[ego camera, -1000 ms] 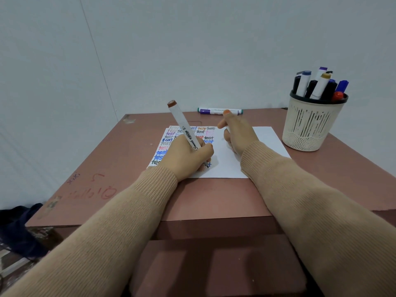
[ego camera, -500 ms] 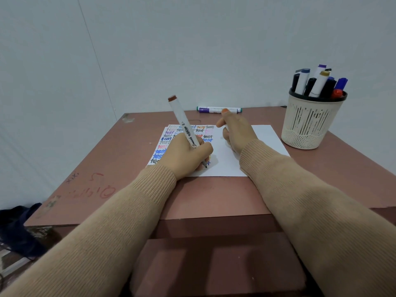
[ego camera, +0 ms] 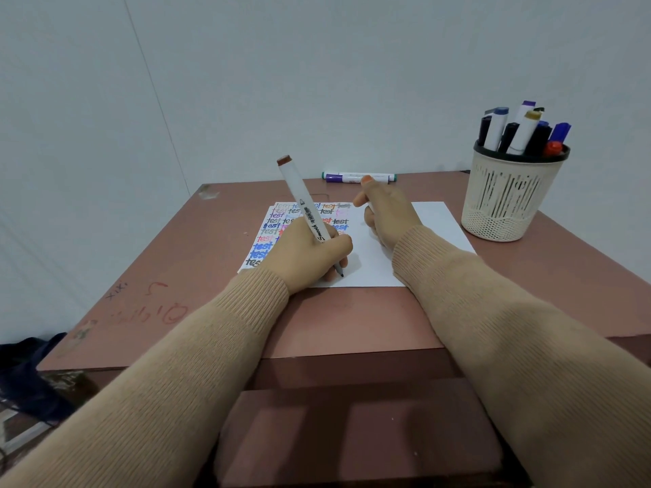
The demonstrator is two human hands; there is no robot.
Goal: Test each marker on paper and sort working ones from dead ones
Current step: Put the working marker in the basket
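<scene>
My left hand (ego camera: 310, 255) grips a white marker (ego camera: 299, 195) with a brown end cap, its dark tip touching the white paper (ego camera: 433, 220) near the front edge. The paper's left part is covered with rows of the word "test" in several colours. My right hand (ego camera: 387, 216) rests on the middle of the paper with its fingers curled round a small white cap (ego camera: 370, 207), most of which is hidden. Two markers (ego camera: 352, 177), with purple and green caps, lie side by side behind the paper.
A cream mesh cup (ego camera: 503, 206) holding several markers (ego camera: 521, 132) stands at the table's right rear. The reddish-brown table (ego camera: 197, 262) carries scribbles near its left front corner. Dark cloth (ego camera: 24, 368) lies on the floor to the left.
The marker in my left hand has tilted slightly and its tip has shifted a little on the paper. My right hand has stayed where it was.
</scene>
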